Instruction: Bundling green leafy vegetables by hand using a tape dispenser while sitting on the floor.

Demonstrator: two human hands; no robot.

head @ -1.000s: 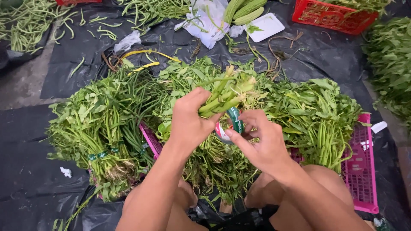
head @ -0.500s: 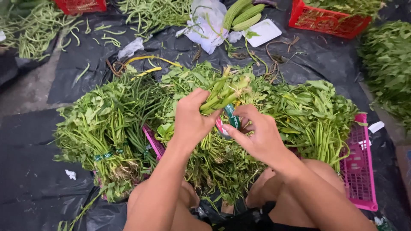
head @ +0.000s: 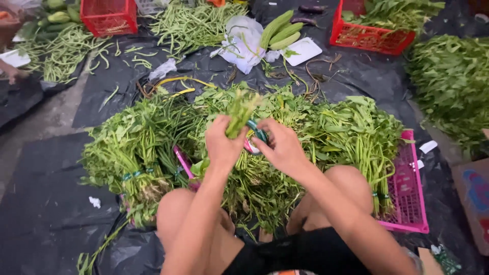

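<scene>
My left hand [head: 222, 144] grips a small bunch of green stems [head: 240, 113], held upright above the pile. My right hand [head: 281, 146] is close beside it, fingers pinched on a roll of green tape [head: 256, 130] with a pink core at the bunch's base. Under both hands lies a big heap of leafy greens [head: 254, 178] spread over a pink crate [head: 410, 193]. Tied bundles of greens [head: 130, 158] lie to the left, more greens [head: 356, 132] to the right. My bare knees frame the heap.
Black plastic sheeting [head: 46, 214] covers the ground. Behind are loose long beans [head: 188, 23], green gourds [head: 280, 30] on white plastic, two red crates [head: 109, 15] [head: 372, 33], a heap of greens [head: 451, 81] at right and a cardboard box [head: 471, 198].
The bunch in my left hand has been raised and turned more upright. My right hand stays at its base with the tape. The camera has tipped back, showing more of the far ground.
</scene>
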